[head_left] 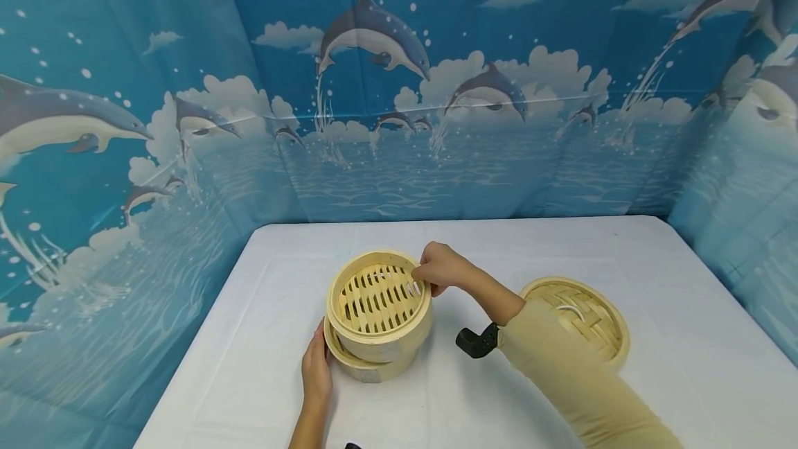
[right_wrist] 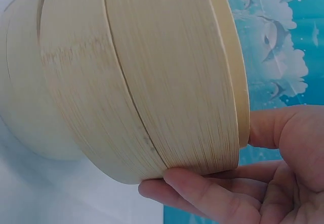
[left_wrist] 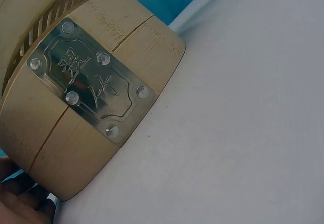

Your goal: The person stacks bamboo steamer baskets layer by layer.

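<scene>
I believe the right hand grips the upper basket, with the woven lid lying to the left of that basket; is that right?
Not quite: the head view shows the woven lid lying to the right of the upper basket, which the right hand does grip.

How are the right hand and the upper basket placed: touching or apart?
Touching. The right wrist view shows the right hand gripping the upper basket, fingertips against its side.

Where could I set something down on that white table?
Bare patches: left of the bamboo steamer tiers, and behind them toward the dolphin-print curtain. Crowded: between the tiers and woven lid, where the right forearm crosses.
</scene>
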`<state>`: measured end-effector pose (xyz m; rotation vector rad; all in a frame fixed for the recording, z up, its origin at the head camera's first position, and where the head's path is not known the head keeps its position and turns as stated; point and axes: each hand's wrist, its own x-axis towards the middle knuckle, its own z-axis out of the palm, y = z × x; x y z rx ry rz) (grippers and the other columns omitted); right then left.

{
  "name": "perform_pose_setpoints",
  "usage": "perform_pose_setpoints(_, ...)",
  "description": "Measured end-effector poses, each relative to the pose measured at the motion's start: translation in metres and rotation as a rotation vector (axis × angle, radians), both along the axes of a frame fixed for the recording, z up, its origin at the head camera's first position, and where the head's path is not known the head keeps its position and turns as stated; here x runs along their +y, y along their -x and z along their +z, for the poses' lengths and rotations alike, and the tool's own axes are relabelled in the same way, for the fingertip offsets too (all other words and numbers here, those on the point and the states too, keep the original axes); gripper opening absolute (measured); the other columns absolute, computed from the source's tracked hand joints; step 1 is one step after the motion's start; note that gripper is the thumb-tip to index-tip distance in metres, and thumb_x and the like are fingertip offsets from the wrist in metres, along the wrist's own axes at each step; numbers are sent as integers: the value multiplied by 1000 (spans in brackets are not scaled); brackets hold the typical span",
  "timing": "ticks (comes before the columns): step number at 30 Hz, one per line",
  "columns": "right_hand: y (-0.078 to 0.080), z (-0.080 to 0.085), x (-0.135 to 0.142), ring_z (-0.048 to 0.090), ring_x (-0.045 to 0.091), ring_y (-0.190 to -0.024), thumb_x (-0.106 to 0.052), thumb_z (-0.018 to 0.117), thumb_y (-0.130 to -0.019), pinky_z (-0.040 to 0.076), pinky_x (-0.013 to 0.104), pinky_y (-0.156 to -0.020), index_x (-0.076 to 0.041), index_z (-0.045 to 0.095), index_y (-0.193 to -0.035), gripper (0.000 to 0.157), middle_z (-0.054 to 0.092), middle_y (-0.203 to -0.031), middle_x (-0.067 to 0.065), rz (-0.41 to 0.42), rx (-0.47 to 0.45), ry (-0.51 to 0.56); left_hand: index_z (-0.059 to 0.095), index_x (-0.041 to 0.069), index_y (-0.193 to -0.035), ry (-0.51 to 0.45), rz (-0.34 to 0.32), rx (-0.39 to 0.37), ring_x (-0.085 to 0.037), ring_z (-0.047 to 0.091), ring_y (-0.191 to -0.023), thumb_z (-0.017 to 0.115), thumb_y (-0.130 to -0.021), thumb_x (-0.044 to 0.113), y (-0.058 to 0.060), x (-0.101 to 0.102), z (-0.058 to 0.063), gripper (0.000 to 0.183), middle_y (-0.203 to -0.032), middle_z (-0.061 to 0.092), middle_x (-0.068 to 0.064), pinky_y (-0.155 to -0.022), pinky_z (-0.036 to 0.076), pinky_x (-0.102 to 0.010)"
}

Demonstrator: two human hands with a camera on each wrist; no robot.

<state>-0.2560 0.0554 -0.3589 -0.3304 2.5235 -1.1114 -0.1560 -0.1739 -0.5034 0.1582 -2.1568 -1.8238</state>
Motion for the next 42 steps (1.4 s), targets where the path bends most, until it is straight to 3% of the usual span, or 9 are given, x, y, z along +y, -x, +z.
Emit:
perform_pose_setpoints(7,0,-4,-8,57,23,-45,-7,53,-76,49,28,-41,2,55,-53,25,56,-48,14,-13,0,-12,34,2,-127,-24,-5,-1,-13,27,-120,17,-94,31,0,0,0,47,-131,33,-4,-97,23,-22)
perform_pose_setpoints(16,2,-5,-19,57,21,-44,-8,54,-75,48,26,-39,0,54,-52,24,55,-47,11,-17,1,-31,33,0,-127,-30,16,-42,-18,25,-121,19,-93,36,0,-1,0,52,-132,31,-9,-100,21,-31)
perform_pose_setpoints(22,2,-10,-24,57,22,-44,-7,53,-75,49,27,-39,-3,46,-48,28,55,-48,13,-22,-4,-14,29,-4,-128,-38,22,-51,-21,23,-122,19,-94,31,0,-2,-2,50,-132,28,-12,-100,20,-34)
perform_pose_setpoints(29,0,-15,-24,57,20,-44,-9,53,-74,48,26,-39,0,55,-52,24,56,-48,11,-39,1,-24,26,-4,-129,-24,10,-71,-18,22,-122,16,-94,33,0,-2,-2,52,-134,25,-10,-100,19,-32)
perform_pose_setpoints(37,-5,-26,-19,58,20,-48,-20,53,-77,50,27,-43,1,61,-69,24,58,-56,11,-104,-110,52,28,-5,-127,-43,17,-56,-21,23,-122,19,-94,28,0,-2,1,47,-133,27,-13,-100,19,-33)
perform_pose_setpoints(42,-7,-30,-18,58,19,-47,-21,52,-77,51,30,-47,3,61,-72,26,58,-57,11,-147,-141,103,27,-6,-128,-43,19,-61,-22,22,-122,19,-94,29,-1,-1,1,49,-133,27,-14,-100,18,-34)
